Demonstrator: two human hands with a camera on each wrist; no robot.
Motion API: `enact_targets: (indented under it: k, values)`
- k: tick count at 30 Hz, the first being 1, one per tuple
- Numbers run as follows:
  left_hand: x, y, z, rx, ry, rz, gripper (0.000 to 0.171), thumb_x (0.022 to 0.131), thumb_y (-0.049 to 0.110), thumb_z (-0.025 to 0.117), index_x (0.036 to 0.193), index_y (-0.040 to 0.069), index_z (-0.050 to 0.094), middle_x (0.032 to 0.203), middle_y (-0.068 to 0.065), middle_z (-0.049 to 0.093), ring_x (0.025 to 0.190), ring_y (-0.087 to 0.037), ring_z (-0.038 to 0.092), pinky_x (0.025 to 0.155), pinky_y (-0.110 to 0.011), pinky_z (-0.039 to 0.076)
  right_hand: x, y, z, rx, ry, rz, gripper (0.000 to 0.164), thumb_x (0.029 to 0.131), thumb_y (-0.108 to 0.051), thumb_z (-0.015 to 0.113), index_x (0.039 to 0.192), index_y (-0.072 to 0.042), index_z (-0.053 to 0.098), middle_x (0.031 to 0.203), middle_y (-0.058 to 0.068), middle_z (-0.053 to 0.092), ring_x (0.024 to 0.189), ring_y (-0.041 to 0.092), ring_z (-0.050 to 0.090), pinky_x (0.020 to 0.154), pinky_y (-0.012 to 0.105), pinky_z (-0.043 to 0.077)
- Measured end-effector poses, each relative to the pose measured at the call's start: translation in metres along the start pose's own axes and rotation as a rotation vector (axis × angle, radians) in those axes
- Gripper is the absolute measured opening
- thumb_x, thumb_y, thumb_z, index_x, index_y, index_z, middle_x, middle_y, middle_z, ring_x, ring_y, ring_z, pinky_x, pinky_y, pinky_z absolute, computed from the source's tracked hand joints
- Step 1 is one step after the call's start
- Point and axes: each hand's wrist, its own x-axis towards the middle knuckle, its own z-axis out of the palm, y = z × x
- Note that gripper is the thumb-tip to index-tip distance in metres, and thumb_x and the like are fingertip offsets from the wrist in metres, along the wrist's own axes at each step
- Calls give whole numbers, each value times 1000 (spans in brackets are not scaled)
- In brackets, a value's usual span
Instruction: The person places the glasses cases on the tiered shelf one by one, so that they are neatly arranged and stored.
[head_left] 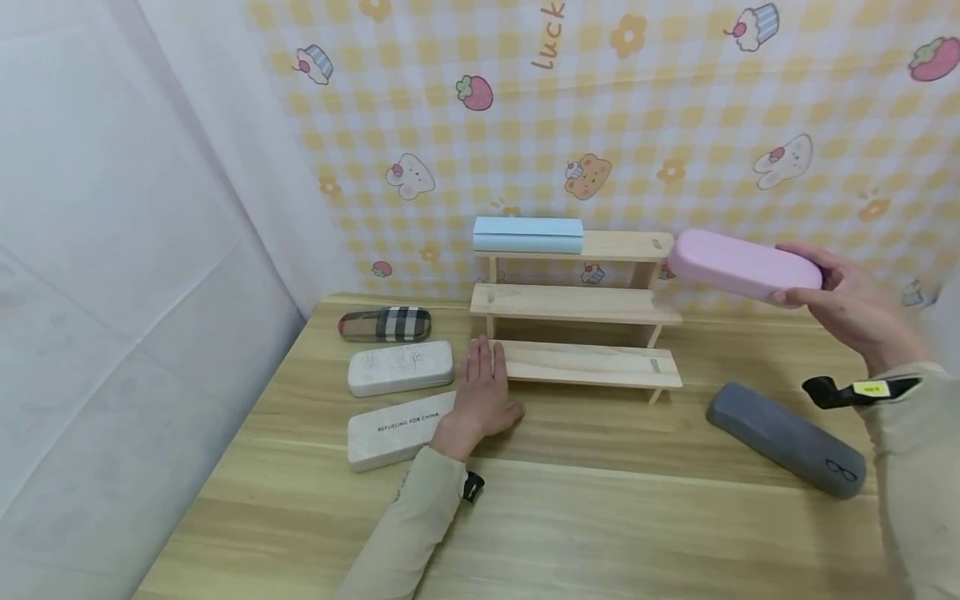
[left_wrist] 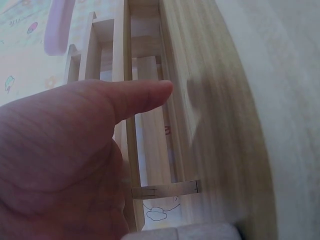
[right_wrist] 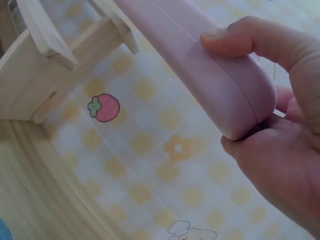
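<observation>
My right hand point(head_left: 862, 304) grips one end of a pink glasses case point(head_left: 742, 265), held up in the air beside the top right of a three-step wooden shelf point(head_left: 577, 304). In the right wrist view the thumb lies along the seam of the case point(right_wrist: 200, 65). With fingers straight, my left hand point(head_left: 480, 400) rests on the left end of the lowest step, its thumb out to the side. A light blue glasses case point(head_left: 528, 237) lies on the left part of the top step.
Left of the shelf lie a plaid case point(head_left: 385, 324), a white case point(head_left: 401, 368) and a white case with lettering point(head_left: 401, 429), partly behind the left hand. A dark grey case point(head_left: 786, 440) lies at the right on the wooden table point(head_left: 600, 533). A checked cloth point(head_left: 525, 125) hangs behind.
</observation>
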Motion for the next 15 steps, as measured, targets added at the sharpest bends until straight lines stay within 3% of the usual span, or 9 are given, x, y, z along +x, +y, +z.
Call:
enact_targets:
  k: [8,15]
  values:
    - [0,1,0,17,1,-4,94,88,44,58,147,-5,2,150,-27,-7,138,-36,-8,111,-45,5,10,-5,9,37,3,38,58,83,20,52,134,-8,45,125,4,42,103,11,42,76,14,43]
    - [1,1,1,14,4,-8,93,89,43,58,147,-5,2,150,-27,-7,138,-37,-8,111,-44,4,21,-10,14,-2,13,67,58,83,18,55,134,-9,46,124,3,42,105,10,42,77,12,43]
